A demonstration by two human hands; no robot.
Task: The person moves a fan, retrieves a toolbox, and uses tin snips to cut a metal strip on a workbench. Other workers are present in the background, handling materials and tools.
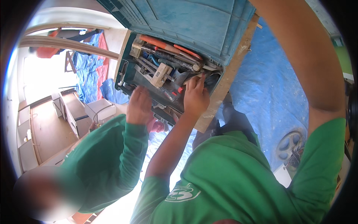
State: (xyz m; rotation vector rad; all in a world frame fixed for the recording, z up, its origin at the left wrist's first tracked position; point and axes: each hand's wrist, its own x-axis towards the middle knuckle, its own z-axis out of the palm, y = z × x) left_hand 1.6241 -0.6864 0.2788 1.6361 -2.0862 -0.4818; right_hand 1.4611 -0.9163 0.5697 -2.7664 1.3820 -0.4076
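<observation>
picking a tool out, by the look of it

a blue sheet (pixel 261 93) is covering the floor, and beside it the toolbox (pixel 158 96) is sitting with its lid (pixel 186 22) standing open. a co-worker (pixel 104 160) in green is leaning in, their hand (pixel 139 106) hanging at the box's near edge.

the wearer's right arm (pixel 305 56) is running up past the lid; the right hand is lying out of sight, so i can't tell its grip. the left hand (pixel 196 98) is resting over the box's right end, fingers curling among the tools (pixel 175 58); whether they're gripping anything, i can't tell.

an orange handle (pixel 160 44) is lying at the back, a wooden block (pixel 161 74) mid-box. the next move is probably calling for pinching one piece and drawing it free, clear of the co-worker's fingers.
</observation>
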